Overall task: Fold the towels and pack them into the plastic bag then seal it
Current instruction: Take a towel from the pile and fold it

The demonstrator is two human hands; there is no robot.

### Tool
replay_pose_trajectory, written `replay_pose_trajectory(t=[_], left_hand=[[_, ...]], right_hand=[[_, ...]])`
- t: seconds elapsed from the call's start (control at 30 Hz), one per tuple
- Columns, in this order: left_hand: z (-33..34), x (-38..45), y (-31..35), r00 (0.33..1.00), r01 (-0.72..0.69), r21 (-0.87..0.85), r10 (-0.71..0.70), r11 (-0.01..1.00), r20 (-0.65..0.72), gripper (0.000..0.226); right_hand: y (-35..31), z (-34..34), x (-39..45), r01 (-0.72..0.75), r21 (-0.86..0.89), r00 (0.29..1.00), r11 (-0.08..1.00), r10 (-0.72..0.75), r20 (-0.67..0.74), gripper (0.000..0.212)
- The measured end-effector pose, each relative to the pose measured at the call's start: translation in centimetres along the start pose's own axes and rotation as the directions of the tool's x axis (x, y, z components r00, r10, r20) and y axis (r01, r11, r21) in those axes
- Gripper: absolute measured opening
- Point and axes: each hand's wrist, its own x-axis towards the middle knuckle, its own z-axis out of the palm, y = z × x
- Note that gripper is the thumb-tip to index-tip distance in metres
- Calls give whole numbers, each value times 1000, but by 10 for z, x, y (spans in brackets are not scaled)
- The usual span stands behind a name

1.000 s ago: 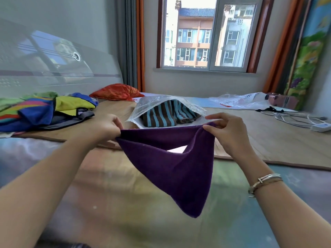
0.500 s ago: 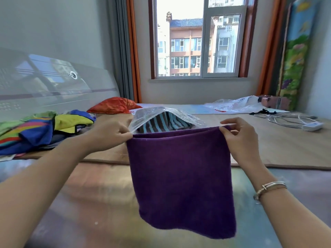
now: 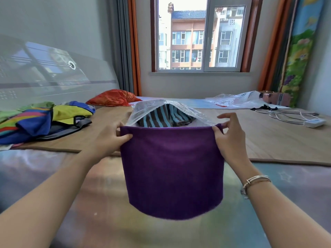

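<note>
Both hands (image 3: 111, 138) (image 3: 231, 138) pinching purple towel (image 3: 172, 169) top corners, hanging above bed, plastic bag (image 3: 143, 108) just behind

Both hands, left hand (image 3: 109, 138) and right hand (image 3: 231, 138), pinch purple towel (image 3: 172, 172) top corners; plastic bag (image 3: 166, 113) behind.

I hold a deep purple, plush terry towel (image 3: 172, 169) up in front of me, one top corner pinched in my left hand (image 3: 109, 138) and the other in my right hand (image 3: 231, 138). It hangs flat and smooth, its top edge level and its lower edge curving free above the bed. Just beyond it, farther from me, a clear plastic bag (image 3: 143, 109) lies on the wooden mat with its mouth gaping toward me. Inside the bag sits a folded towel with brown and light blue stripes (image 3: 161, 119), partly hidden behind the purple towel's top edge.
</note>
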Motion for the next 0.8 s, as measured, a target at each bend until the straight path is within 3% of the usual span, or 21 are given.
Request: replay_pose_trajectory(t=[0.1, 0.17, 0.23, 0.33, 0.57, 0.8], left_hand=[[16, -1, -6, 990, 35, -14, -37, 999, -138, 26], [28, -4, -3, 986, -3, 19, 6, 1000, -165, 42], [41, -8, 3, 989, -40, 46, 46, 998, -143, 47], [62, -16, 9, 996, -23, -26, 20, 999, -92, 38], [81, -32, -6, 999, 25, -364, -39, 931, -32, 21], [81, -38, 0, 994, 102, -557, -64, 824, 87, 27]], right_hand=[[0, 8, 4, -186, -47, 978, 981, 190, 90, 25], [-7, 15, 2, -420, 74, 878, 905, 384, 287, 24], [-22, 24, -6, -566, 152, 757, 811, 437, 487, 20], [-44, 39, -16, -610, 221, 686, 761, 368, 628, 16], [-60, 65, -28, -653, 287, 609, 701, 261, 749, 16], [-57, 69, -26, -644, 380, 636, 663, 189, 749, 5]])
